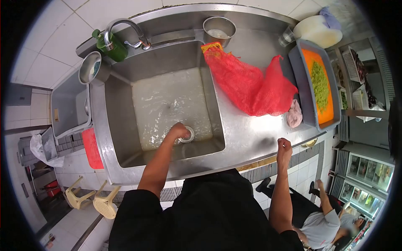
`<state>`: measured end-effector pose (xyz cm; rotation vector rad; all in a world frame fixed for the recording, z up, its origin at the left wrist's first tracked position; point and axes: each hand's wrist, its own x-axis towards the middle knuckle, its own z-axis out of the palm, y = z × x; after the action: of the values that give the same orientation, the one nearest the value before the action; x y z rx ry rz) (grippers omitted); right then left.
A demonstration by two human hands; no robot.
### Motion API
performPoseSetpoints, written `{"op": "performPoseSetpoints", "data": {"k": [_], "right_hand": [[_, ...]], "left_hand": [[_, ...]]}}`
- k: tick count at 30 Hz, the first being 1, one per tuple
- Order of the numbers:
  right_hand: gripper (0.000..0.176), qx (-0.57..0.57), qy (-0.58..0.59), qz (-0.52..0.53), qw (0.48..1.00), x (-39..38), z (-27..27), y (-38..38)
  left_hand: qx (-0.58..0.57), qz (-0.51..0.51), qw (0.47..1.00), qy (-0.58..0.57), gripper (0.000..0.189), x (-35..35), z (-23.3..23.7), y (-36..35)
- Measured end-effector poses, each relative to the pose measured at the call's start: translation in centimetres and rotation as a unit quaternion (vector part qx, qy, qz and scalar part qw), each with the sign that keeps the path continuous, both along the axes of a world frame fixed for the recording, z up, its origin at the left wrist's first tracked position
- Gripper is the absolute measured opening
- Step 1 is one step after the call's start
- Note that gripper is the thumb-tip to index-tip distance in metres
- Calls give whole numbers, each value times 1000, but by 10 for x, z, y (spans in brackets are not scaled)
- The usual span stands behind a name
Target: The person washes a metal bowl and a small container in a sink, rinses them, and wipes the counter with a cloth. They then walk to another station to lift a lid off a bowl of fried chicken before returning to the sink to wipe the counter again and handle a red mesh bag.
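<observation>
My left hand reaches down into the steel sink, fingers curled at the round drain strainer. Its fingertips are partly hidden, but the hand looks closed on the strainer's edge. Shallow, rippling water covers the sink floor. Over the counter's front edge, my right hand is closed with nothing visible in it. Behind it lie a crumpled pinkish cloth and a red mesh bag spread on the counter.
A curved faucet, a green bottle and a steel pot stand left; another pot sits behind. At right is a grey tub holding orange and green food. Stools stand lower left; a person is at lower right.
</observation>
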<state>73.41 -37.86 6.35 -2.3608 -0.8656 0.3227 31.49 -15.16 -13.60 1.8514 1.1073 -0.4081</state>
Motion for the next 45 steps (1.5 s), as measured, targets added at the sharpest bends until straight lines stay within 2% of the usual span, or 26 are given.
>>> {"op": "performPoseSetpoints", "data": {"k": [1,3,5,6,8,9,10,12,14,16,17,19,21,22,24,25,27,29,31,33,34,36,40,42,43,45], "right_hand": [[27,-1,0,-1,1000,2,-7,-6],[26,23,-55,51,997,1,-13,-9],[22,35,-31,45,998,-6,-12,-6],[20,46,-8,39,998,-14,-7,-1],[19,-5,14,42,999,-26,0,8],[18,-57,35,43,997,-33,0,13],[16,18,54,82,995,-47,0,21],[11,42,87,174,980,-71,2,36],[10,50,139,253,956,-98,-2,54],[13,26,178,339,923,-129,-10,79],[14,3,191,375,907,-145,-15,93],[17,-107,126,477,863,-174,-17,121],[22,-138,118,522,833,-198,-34,144],[22,-143,124,522,832,-211,-41,154],[23,-182,128,581,783,-229,-53,173],[23,-189,123,579,784,-237,-62,181],[23,-274,106,584,757,-254,-91,197],[25,-288,83,569,766,-262,-153,205],[28,-303,61,559,770,-268,-200,206],[51,-413,54,505,756,-274,-234,211],[51,-419,51,511,749,-278,-248,208],[60,-399,21,489,775,-285,-275,201],[49,-395,21,528,751,-303,-320,199],[36,-458,35,529,714,-320,-328,207],[36,-458,32,532,712,-332,-330,210],[29,-291,41,617,730,-368,-338,217]], "left_hand": [[-190,183,963,58,24,-7,7,0],[-201,227,952,47,26,-16,19,-1],[-72,88,991,72,24,-23,29,1],[-72,91,991,72,24,-29,27,0],[58,289,954,-58,26,-43,21,-7],[110,334,934,-59,27,-46,26,-6],[163,379,909,-58,28,-49,40,-1],[252,420,872,-12,26,-63,74,11],[379,419,825,-16,25,-89,106,20],[446,360,816,68,25,-120,145,24],[457,354,811,97,26,-142,150,25],[465,343,805,136,27,-183,160,24],[533,280,787,133,36,-214,171,22],[528,278,791,137,36,-226,176,24],[526,221,805,161,54,-243,179,35],[522,225,808,155,54,-249,178,42],[527,154,811,201,68,-264,171,59],[495,161,833,186,74,-273,159,73],[518,137,815,221,76,-268,148,78],[516,153,818,205,76,-271,144,80],[518,165,817,190,77,-274,144,79],[512,178,821,182,77,-276,142,81],[500,198,824,175,74,-278,143,82],[499,204,824,173,70,-278,141,83],[498,207,824,175,70,-279,141,84],[492,210,826,181,70,-278,143,84]]}}
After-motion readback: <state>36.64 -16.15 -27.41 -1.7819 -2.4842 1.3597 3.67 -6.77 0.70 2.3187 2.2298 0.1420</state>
